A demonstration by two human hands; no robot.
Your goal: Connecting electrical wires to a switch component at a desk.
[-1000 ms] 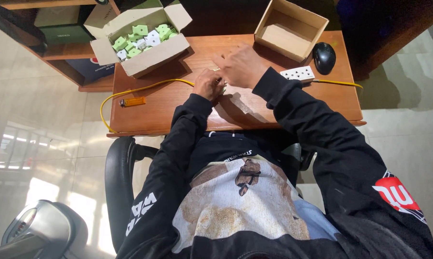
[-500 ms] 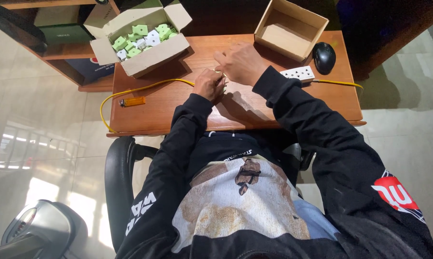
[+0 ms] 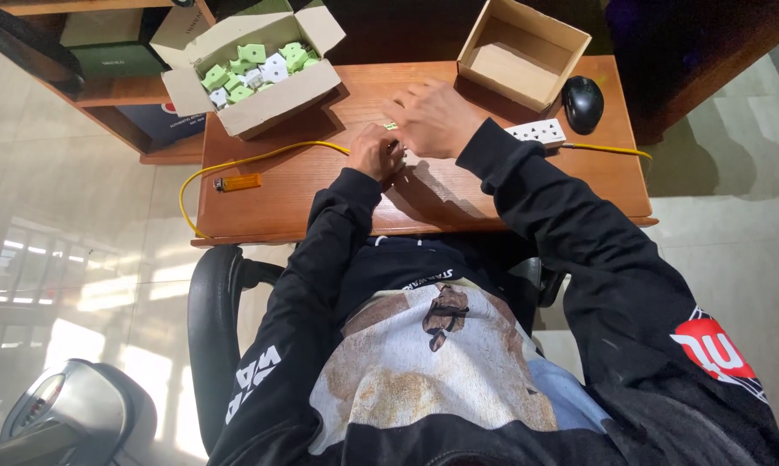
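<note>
Both hands sit together at the centre of the wooden desk (image 3: 338, 194). My left hand (image 3: 374, 154) is curled into a loose fist, knuckles up, resting on the desk top. My right hand (image 3: 431, 116) lies at its 1 o'clock, touching it, fingers bent downward. Between them a small pale green piece (image 3: 392, 127) just shows; it is mostly hidden, and I cannot tell which hand grips it or how firmly.

Items, left to right:

1. Yellow cable (image 3: 234, 164): loops off the desk's left edge, runs across the top to my left hand.
2. Orange lighter-shaped item (image 3: 238, 182): lies flat at 9 o'clock from my left hand, well apart, just inside the cable loop.
3. Open cardboard box (image 3: 273, 99): at 10 o'clock from my hands, flaps spread, overhanging the desk's far left corner; holds green and white small parts (image 3: 251, 65) in a loose heap.
4. Shallow cardboard tray (image 3: 527, 82): at 1 o'clock from my right hand, at the desk's far edge.
5. White power strip (image 3: 536, 131): at 3 o'clock from my right hand, beside my sleeve, a yellow lead running right from it.
6. Black computer mouse (image 3: 584, 102): just right of the tray, touching distance from the strip.

Black office chair (image 3: 213, 311): at 6 o'clock, beneath me.
</note>
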